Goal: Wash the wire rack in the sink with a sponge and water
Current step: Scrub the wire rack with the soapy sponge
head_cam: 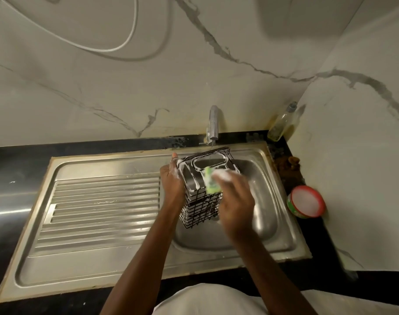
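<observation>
The black wire rack (203, 189) stands upright in the sink (269, 201) basin, foam along its top frame. The left hand (171, 178) grips its left edge, fingers curled round the wires. The right hand (236, 201), blurred, pinches a green sponge (211, 181) against the rack's top. A thin stream falls from the tap (213, 123). On the dark surface (312, 235), a red-rimmed tub (306, 202) holds white paste; a bottle (283, 122) holds yellowish liquid.
</observation>
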